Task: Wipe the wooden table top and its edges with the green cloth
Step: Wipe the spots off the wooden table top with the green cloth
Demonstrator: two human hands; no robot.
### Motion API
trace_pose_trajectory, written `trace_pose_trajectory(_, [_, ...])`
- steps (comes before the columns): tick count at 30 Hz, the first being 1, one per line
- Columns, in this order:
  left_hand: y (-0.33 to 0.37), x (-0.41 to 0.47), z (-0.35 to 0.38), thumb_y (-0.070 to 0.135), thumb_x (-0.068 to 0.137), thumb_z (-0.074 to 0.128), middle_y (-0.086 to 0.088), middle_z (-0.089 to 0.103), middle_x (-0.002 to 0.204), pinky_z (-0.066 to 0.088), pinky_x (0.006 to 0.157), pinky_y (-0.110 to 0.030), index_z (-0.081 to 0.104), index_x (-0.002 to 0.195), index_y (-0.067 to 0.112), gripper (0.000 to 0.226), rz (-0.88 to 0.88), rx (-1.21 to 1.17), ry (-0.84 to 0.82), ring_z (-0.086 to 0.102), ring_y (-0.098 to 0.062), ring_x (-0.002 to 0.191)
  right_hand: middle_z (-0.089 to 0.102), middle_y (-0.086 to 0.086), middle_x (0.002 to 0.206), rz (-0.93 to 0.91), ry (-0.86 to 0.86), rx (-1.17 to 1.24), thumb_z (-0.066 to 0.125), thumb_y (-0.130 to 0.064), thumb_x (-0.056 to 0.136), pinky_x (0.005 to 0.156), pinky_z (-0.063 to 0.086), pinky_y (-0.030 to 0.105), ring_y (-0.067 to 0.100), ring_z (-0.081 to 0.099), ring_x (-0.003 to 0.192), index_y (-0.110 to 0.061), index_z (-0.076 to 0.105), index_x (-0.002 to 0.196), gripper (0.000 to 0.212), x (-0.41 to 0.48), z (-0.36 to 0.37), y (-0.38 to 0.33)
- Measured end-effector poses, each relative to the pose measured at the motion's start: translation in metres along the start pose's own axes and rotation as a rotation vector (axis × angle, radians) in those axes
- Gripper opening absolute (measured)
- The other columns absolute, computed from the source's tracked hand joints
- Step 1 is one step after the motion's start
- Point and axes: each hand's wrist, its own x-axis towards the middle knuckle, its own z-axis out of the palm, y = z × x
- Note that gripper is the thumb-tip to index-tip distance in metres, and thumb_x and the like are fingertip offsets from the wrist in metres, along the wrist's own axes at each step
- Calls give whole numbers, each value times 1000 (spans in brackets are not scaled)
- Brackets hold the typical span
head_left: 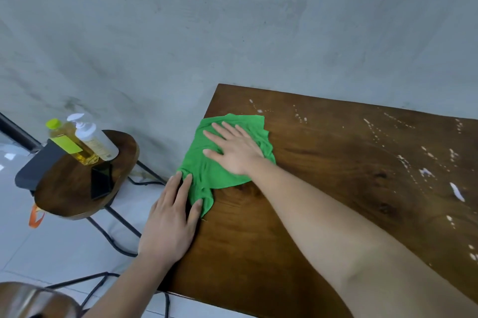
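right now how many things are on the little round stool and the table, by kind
bottles: 2, a yellow-capped bottle of yellow liquid and a white pump bottle, both on the stool
phones: 1, a dark phone on the stool
cloths: 1, the green cloth on the table, under the right hand; the left hand touches its corner
total: 4

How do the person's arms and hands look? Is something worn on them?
Both are bare. The left hand and right hand wear no glove, ring or watch that shows. No sleeve covers either forearm as far as the picture reaches. The fingers are uncovered.
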Motion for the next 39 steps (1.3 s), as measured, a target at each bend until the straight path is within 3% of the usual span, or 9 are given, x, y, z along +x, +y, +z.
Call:
trace_pose_trajectory(7, [4, 6, -1, 74, 110, 26, 14, 7, 184, 25, 134, -46, 13, 176, 39, 75, -4, 10, 2, 12, -13, 169, -8, -4, 184, 349, 94, -19, -2, -88, 101, 139, 0, 54, 23, -5, 172, -43, 1, 176, 87, -39, -19, 148])
trace_pose_trajectory(11, [4, 16, 0, 82, 106, 13, 14, 6, 184, 24, 135, -45, 12, 176, 40, 82, 3, 12, 3, 9, -12, 170, -1, -2, 187, 620, 161, 34, 3, -86, 102, 139, 2, 52, 24, -1, 173, -39, 8, 178, 89, -73, -22, 219])
trace_pose_trajectory(17, [4, 31, -1, 81, 107, 19, 16, 4, 184, 23, 134, -44, 15, 175, 39, 80, -13, -23, -18, 14, -13, 169, 1, 9, 187, 865, 199, 94, 11, -69, 109, 138, 1, 56, 35, 0, 172, -24, 8, 179, 84, -46, -17, 198])
trace_pose_trajectory(26, [6, 31, 2, 83, 106, 17, 20, -1, 183, 26, 133, -43, 12, 174, 44, 78, -13, -7, -9, 14, -12, 168, -6, 14, 186, 590, 129, 18, 6, -68, 109, 138, 0, 59, 38, -4, 172, -20, 0, 179, 85, 67, -19, 85])
trace_pose_trajectory(32, [7, 31, 4, 85, 104, 14, 19, 3, 183, 29, 132, -43, 16, 174, 43, 81, -7, -1, 11, 16, -11, 168, -6, 4, 186, 279, 67, -14, 8, -76, 107, 138, -3, 57, 32, -8, 172, -30, 3, 179, 85, 104, -16, 21])
trace_pose_trajectory(35, [7, 31, 5, 85, 103, 14, 20, 3, 183, 31, 132, -44, 16, 174, 45, 81, -6, 10, 6, 17, -11, 168, -6, -5, 187, 111, 24, -16, 12, -79, 108, 138, -6, 51, 23, -9, 172, -39, 6, 178, 81, 98, -15, 19])
trace_pose_trajectory(39, [7, 30, 3, 86, 103, 13, 21, 3, 182, 30, 131, -44, 16, 174, 45, 82, -7, 25, 1, 17, -11, 167, -6, -11, 186, 89, 39, 8, 11, -84, 105, 139, -7, 47, 16, -9, 172, -43, 7, 177, 82, 76, -15, 45])
